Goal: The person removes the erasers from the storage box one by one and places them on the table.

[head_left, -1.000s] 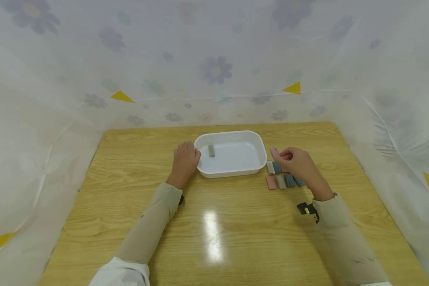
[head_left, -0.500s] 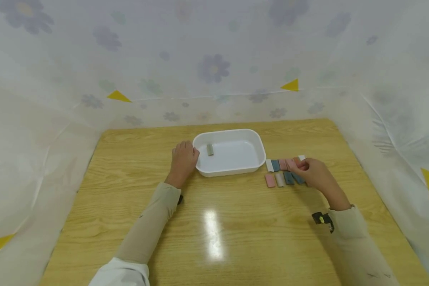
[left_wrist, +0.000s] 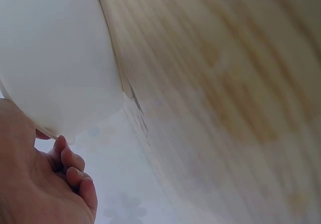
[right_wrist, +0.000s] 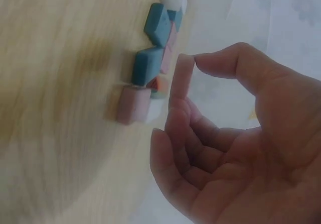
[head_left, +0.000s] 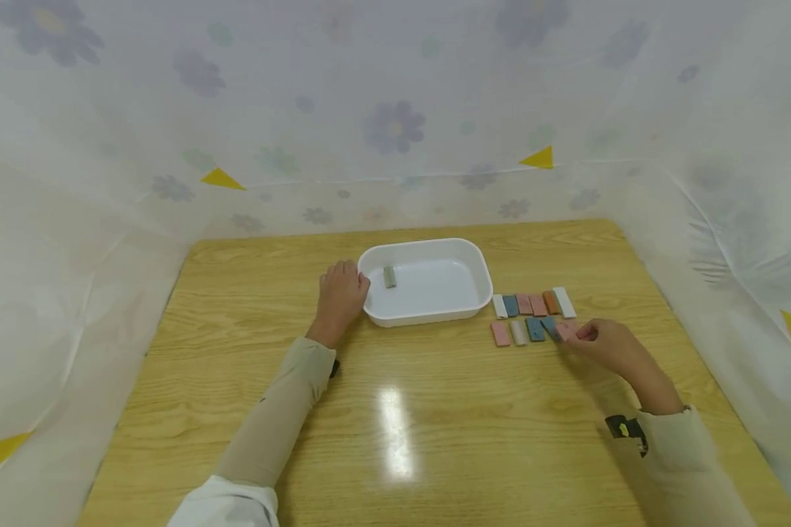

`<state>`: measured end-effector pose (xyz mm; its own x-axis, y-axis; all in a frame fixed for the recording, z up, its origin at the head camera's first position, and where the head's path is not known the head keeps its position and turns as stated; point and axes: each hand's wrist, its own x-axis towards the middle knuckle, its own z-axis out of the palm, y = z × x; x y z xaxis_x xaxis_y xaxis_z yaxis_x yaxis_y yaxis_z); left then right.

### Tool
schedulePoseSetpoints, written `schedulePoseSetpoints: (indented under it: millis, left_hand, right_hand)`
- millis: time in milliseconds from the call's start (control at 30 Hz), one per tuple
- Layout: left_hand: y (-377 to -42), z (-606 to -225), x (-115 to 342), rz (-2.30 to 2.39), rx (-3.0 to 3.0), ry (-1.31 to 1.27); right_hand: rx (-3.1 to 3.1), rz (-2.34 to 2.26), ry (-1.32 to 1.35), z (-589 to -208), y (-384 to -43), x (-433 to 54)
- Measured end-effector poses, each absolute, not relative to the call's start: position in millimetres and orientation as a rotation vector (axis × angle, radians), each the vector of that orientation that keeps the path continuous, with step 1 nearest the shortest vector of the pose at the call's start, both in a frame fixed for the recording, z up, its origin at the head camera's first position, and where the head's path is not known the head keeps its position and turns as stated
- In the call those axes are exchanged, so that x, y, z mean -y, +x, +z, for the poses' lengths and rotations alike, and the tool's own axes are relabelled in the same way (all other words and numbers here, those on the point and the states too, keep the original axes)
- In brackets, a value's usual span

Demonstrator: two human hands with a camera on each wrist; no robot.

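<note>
My left hand [head_left: 341, 300] grips the left rim of a white rectangular tray [head_left: 428, 320], with the thumb and curled fingers at the rim in the left wrist view. Inside the tray, near its left end, lies a small grey-green block [head_left: 390, 277]. Right of the tray, my right hand [head_left: 609, 348] pinches a small pink block [right_wrist: 181, 78] between thumb and fingers. It is held at the right end of the front row of blocks. Close by in the right wrist view, another pink block [right_wrist: 133, 104] sits on the table beside a blue block [right_wrist: 147, 66].
Front-row blocks include a pink one [head_left: 500, 334], a beige one [head_left: 518, 333] and a dark blue one [head_left: 535, 329]. Behind them stand white, blue, pink and orange blocks [head_left: 551, 302]. A flowered white curtain [head_left: 395, 190] surrounds the wooden table [head_left: 270, 432].
My right hand has moved right and toward me, from beside the tray to the front row's right end, pinching a pink block. The rear row is uncovered. My left hand stays at the tray.
</note>
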<state>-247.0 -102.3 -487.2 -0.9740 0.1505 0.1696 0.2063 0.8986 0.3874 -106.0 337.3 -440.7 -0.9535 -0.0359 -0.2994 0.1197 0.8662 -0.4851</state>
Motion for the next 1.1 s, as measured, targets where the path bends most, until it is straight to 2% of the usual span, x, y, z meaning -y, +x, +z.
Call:
schedulePoseSetpoints:
  millis: [333,1100]
  left_hand:
    - [-246.5,-487.9,103.1,-0.621,2.925,-0.274]
    - [-246.8,-488.5,101.5,-0.613,2.908,-0.283]
  right_hand:
    - [-2.649,-0.676,0.088,-449.1,-96.4,-355.7]
    - [-2.623,-0.688,0.106,-457.6,-90.3,-350.7]
